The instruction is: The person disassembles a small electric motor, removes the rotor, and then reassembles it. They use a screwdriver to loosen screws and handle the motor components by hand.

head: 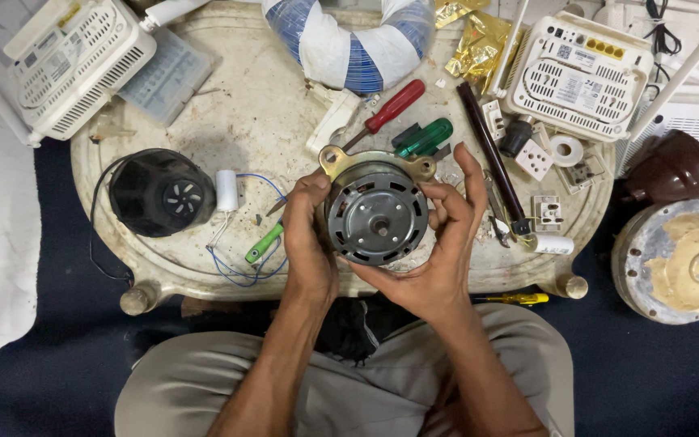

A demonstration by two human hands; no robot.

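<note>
Round grey motor (pixel 377 212) w/ vented face, brass-coloured mounting ears at top, is gripped btwn left hand (pixel 311 235) & right hand (pixel 438 243) fingers; shaft axis is pointed up toward camera.

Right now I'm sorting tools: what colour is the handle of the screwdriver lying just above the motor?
Red handle, clearest in the head view.

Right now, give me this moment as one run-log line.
left hand: grips motor | right hand: cradles motor | motor: raised over table | nearby: red screwdriver, green screwdriver

Bright, even overhead light; sharp focus.
</note>
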